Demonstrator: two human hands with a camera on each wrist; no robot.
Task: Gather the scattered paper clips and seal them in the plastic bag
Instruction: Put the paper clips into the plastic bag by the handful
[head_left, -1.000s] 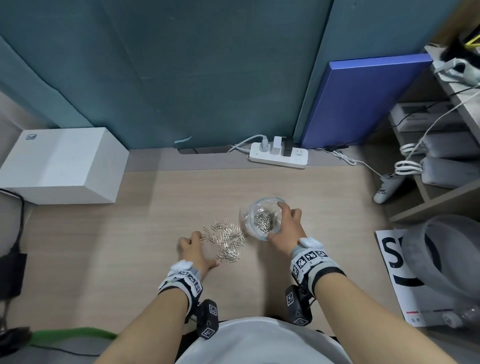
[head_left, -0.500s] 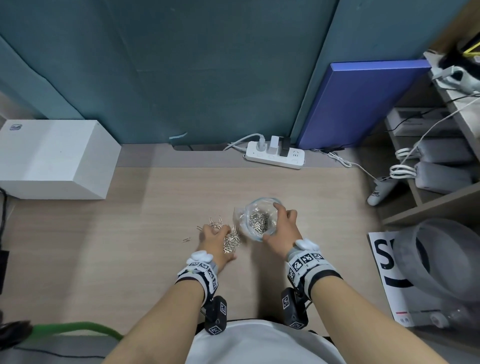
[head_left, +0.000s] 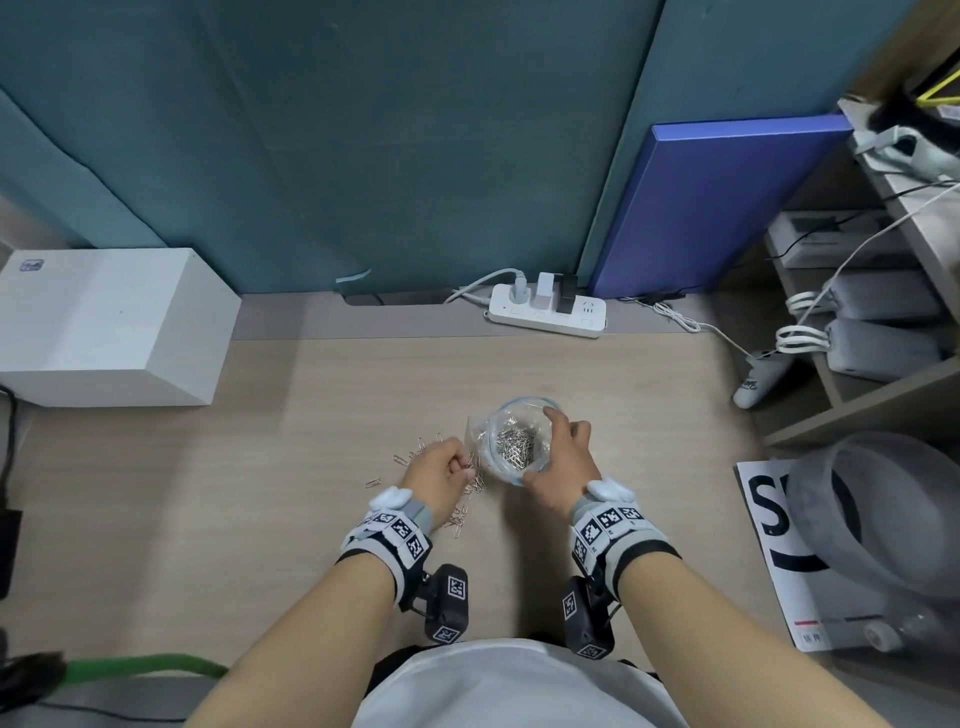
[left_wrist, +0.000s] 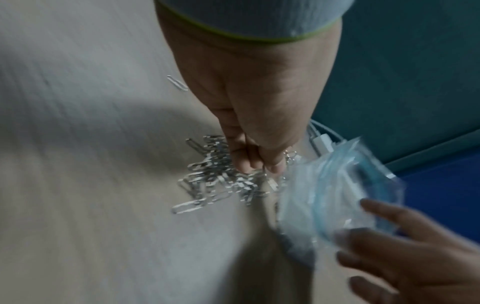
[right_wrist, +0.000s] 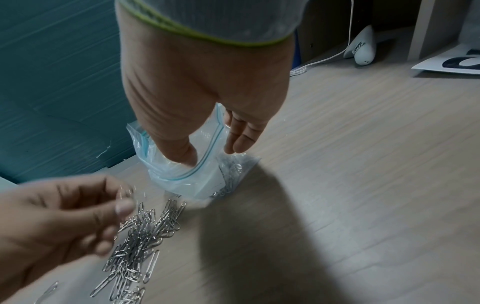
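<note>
A clear zip plastic bag (head_left: 477, 427) stands on the wooden desk, its mouth held round by my right hand (head_left: 540, 444). The thumb (right_wrist: 183, 153) is inside the blue-lined rim and the fingers (right_wrist: 241, 133) are on the outer side. Several silver paper clips (head_left: 514, 444) lie in the bag. Just left of it, loose paper clips (head_left: 422, 447) lie scattered in a pile (right_wrist: 140, 232). My left hand (head_left: 465, 465) hovers over the pile and pinches a few clips at its fingertips (left_wrist: 272, 164), close to the bag (left_wrist: 337, 185).
A white box (head_left: 104, 327) stands at the back left, a power strip (head_left: 548, 312) at the back centre. A blue board (head_left: 717, 202) leans on the wall. A shelf (head_left: 857, 410), grey tub (head_left: 883, 514) and printed sheet (head_left: 763, 525) crowd the right.
My left hand has moved right from the pile's left edge, curled onto some clips and lifted them toward the bag. The right hand has kept holding the bag's mouth.
</note>
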